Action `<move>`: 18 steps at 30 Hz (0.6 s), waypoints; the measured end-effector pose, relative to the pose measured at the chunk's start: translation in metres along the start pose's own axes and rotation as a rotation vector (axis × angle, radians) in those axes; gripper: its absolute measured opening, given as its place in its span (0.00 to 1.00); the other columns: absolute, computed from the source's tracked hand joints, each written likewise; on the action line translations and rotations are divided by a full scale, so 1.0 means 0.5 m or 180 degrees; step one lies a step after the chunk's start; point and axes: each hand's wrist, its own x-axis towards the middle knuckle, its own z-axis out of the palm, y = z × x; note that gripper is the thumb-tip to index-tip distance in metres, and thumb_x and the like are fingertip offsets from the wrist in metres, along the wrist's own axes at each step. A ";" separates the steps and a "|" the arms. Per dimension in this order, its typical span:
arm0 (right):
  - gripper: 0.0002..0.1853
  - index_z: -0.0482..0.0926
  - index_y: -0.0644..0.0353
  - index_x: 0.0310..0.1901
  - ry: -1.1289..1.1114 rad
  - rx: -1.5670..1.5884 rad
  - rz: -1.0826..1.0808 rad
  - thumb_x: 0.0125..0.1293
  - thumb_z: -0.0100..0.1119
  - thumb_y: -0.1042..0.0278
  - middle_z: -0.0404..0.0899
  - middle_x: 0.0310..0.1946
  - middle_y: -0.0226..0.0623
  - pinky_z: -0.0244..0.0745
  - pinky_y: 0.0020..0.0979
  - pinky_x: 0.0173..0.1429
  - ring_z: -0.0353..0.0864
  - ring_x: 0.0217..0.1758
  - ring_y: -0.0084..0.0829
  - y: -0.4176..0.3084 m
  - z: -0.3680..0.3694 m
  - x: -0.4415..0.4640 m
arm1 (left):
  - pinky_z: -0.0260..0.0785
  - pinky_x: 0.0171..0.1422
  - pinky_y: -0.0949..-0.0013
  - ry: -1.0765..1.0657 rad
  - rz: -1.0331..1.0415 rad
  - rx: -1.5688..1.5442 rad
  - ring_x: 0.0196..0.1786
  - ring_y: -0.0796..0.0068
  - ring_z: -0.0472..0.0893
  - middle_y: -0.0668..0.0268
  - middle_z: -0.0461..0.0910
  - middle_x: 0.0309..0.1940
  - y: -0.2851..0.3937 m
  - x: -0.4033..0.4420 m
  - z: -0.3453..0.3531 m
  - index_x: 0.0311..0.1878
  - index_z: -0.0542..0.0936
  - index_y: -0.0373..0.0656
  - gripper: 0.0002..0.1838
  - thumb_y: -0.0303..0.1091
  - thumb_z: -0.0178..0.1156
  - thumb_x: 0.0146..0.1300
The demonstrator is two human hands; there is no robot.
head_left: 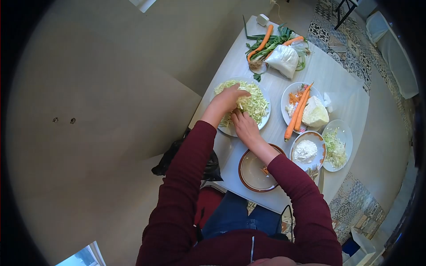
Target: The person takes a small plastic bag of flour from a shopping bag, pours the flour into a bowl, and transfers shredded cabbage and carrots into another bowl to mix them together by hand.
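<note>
Shredded cabbage (pixel 255 105) lies heaped on a round plate (pixel 267 116), directly beneath both grips. The left grip (pixel 228 98) is over the heap with its fingers bent; I cannot tell whether they hold any shreds. The right grip (pixel 246 127) is just beside it, fingertips at the heap's near side, and whether it holds anything is hidden too. Nearer the body than the right grip, under that forearm, sits a brown-rimmed bowl (pixel 251 175). To the right of the grips on the counter (pixel 350 95) are two whole carrots (pixel 298 113) beside a cabbage chunk (pixel 315 112), and a dish of white powder (pixel 305 151). Well beyond the grips, a bag (pixel 284 61) lies against leafy greens (pixel 266 42).
</note>
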 end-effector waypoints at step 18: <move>0.07 0.76 0.60 0.37 -0.0434 0.0228 -0.0280 0.55 0.57 0.71 0.78 0.26 0.40 0.76 0.37 0.32 0.81 0.34 0.37 0.052 -0.024 0.028 | 0.64 0.67 0.58 -0.0047 -0.0001 -0.0013 0.67 0.49 0.67 0.51 0.59 0.70 -0.004 0.000 0.003 0.59 0.76 0.67 0.38 0.15 0.61 0.45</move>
